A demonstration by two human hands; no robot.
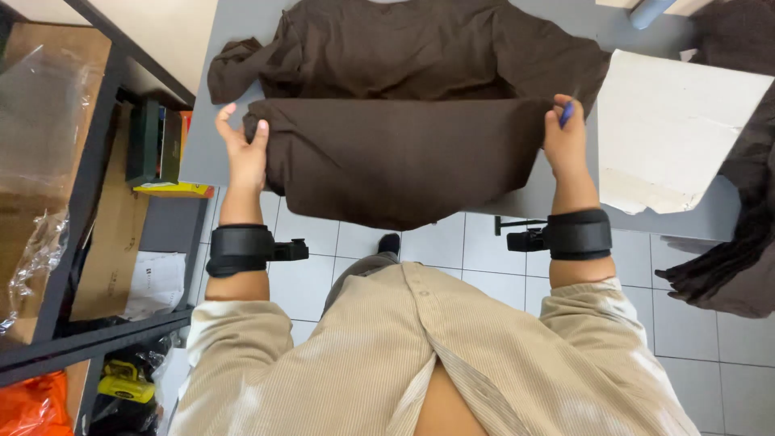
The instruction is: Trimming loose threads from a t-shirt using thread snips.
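Grey table (202,153), white tiled floor (452,250) — dark metal shelving (81,202) left.

I see a grey table (202,153) carrying a dark brown garment (404,121), folded over so its near edge hangs off the table's front between my left hand (242,149) and my right hand (565,141). Just beyond my right hand lies a pale sheet of cardboard (670,129), partly overhanging the edge. Further right is more dark cloth (743,202), possibly draped off the table's side.
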